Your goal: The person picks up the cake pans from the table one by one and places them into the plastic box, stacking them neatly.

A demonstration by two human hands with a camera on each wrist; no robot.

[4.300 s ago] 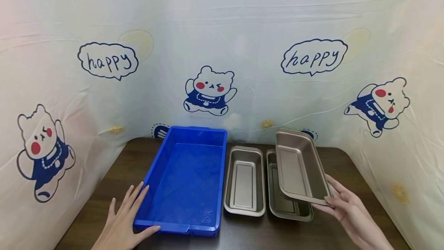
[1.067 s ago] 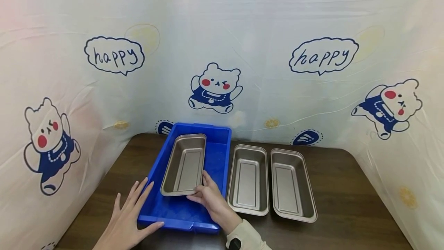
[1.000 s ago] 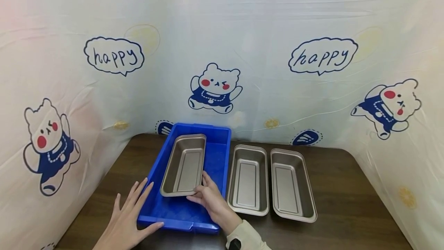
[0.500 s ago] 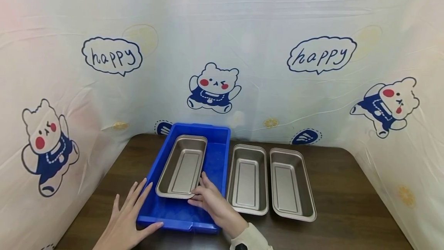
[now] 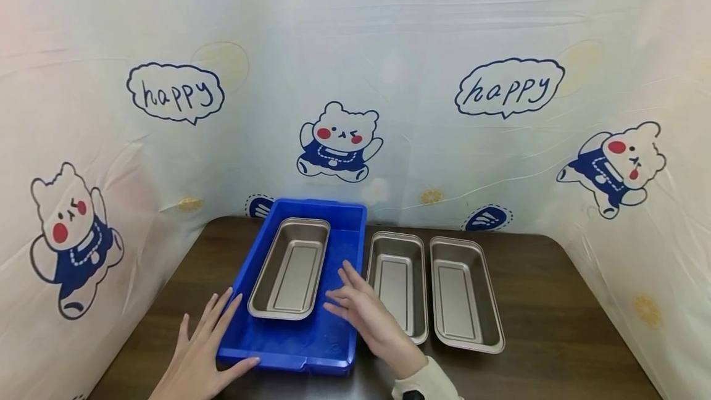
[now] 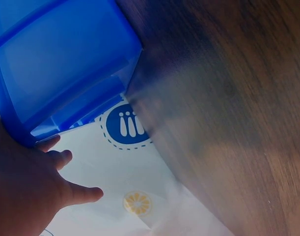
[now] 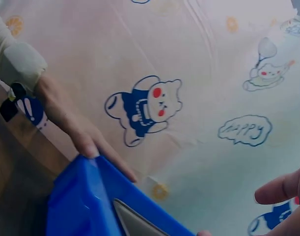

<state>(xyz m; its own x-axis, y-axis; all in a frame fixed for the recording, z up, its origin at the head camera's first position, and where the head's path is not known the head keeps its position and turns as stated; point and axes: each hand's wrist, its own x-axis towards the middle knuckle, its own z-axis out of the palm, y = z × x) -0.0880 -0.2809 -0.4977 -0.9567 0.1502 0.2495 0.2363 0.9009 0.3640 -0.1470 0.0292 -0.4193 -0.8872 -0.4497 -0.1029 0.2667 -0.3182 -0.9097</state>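
Observation:
A blue plastic tray (image 5: 289, 347) stands on the table's left half. Inside it, toward the left wall, lies a bronze-grey metal loaf pan (image 5: 294, 273), its opening facing up. My left hand (image 5: 197, 350) spreads over the tray's front-left corner, thumb along the front rim and fingertips at the left wall; the left wrist view shows these fingers (image 6: 83, 194) beside the tray's outer side. My right hand (image 5: 372, 320), fingers loosely extended and holding nothing, hovers over the tray's right wall. It partly hides a second loaf pan (image 5: 395, 276). In the right wrist view its thumb (image 7: 277, 191) stands apart.
A third loaf pan (image 5: 463, 301) lies to the right of the second, both on the dark wooden table (image 5: 555, 332). A pale printed cloth (image 5: 422, 141) hangs round the back and sides, close behind the tray.
My right hand has carried a loaf pan from above the rightmost one leftward into the tray, set it down, let go and drawn back right. My left hand stays at the tray's corner.

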